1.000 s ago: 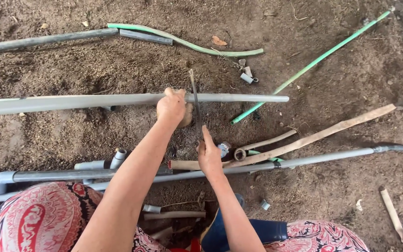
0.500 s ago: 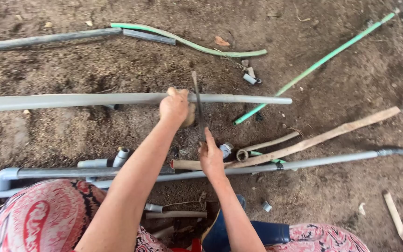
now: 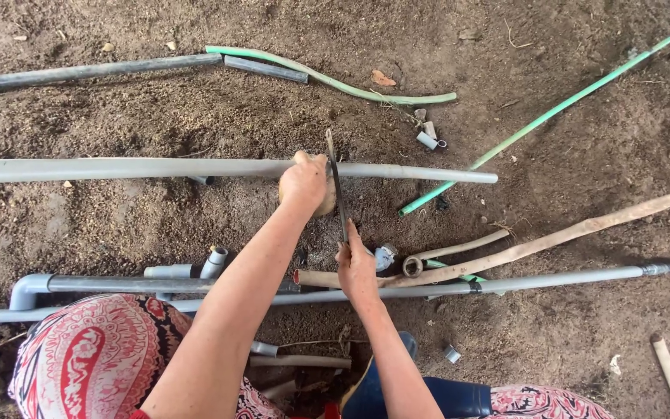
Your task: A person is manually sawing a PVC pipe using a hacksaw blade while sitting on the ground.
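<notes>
Grey plastic pipe (image 3: 157,167) lay across the bare soil (image 3: 195,116) at mid-frame, its long axis running left to right, with the free end pointing toward the right of the frame and stopping short of a green rod (image 3: 537,124). The left hand (image 3: 304,185) was wrapped over the pipe at centre frame, fingers closed around it to pin it down. A thin saw blade (image 3: 336,182) crossed the pipe at a right angle just beside that hand, long axis running top to bottom of the frame. The right hand (image 3: 357,268) gripped the blade's near end, fingers curled shut on it.

Hazards, as judged: the blade sat close against the knuckles of the holding hand, so a skip out of the cut could nick them. The pipe rested on loose ground without a support, so it could roll or flex and bind the blade. A grey elbow pipe assembly (image 3: 118,284) lay at lower left, near a patterned red garment (image 3: 87,357).
</notes>
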